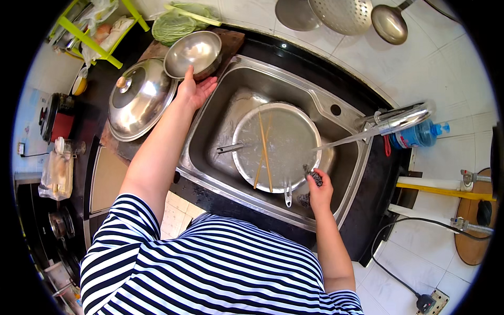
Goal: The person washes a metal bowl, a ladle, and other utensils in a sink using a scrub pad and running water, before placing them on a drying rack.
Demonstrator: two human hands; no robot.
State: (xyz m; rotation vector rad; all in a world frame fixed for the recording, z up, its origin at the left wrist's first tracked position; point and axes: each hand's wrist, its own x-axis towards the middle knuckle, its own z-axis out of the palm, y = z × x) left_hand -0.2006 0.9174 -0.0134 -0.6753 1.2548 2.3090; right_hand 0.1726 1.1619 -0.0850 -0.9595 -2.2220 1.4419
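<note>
My left hand [195,89] is at the near rim of a stainless steel bowl [193,55], thumb over the rim, fingers spread beneath or beside it; the grip is partly hidden. In my right hand [321,191] is a dark scouring pad [315,178], above the near right rim of a round metal basin [237,161]. The basin stands in the sink [208,118], filled with cloudy water. Two chopsticks [264,149] lie crossed over it, and metal utensil handles [288,195] stick out past its rim. Water runs from the faucet [405,120] into the basin.
A domed wok lid [151,100] lies on a board left of the sink, with a wrapped leafy vegetable [173,27] behind. A blue bottle [421,134] stands right of the faucet. A ladle [389,24] and a skimmer [342,13] hang on the wall.
</note>
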